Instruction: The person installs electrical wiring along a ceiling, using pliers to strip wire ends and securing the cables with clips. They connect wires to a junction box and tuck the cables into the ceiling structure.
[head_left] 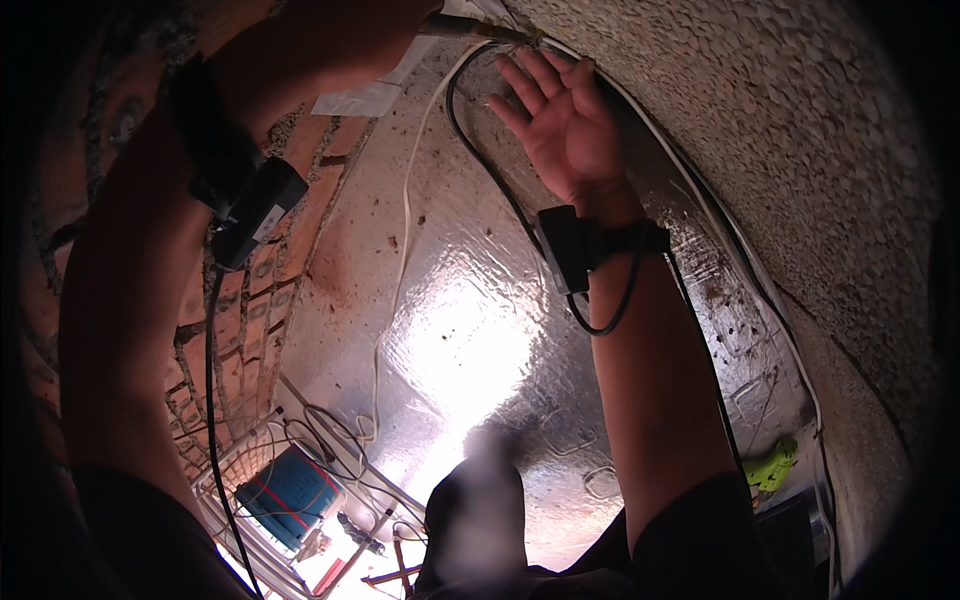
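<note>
My left arm reaches up along the left side, and my left hand (385, 35) is partly cut off by the top edge. From it a slim, dark bar-like tool (478, 30) sticks out to the right. Its far end meets a white cable (615, 88) and a black cable (462, 120) at the wall. The left fingers are mostly hidden, but the hand seems closed round the tool. My right hand (565, 130) is open and empty, palm showing and fingers spread, just below where the cables meet. Each wrist wears a black strap with a small box.
A brick wall (250, 300) stands left and a pebbled wall (790, 130) right. Between them lies a shiny silvery sheet (350, 240), brightly lit. Lower left are a blue bucket (290, 495) and tangled wires (345, 430). A bright green object (772, 465) sits lower right.
</note>
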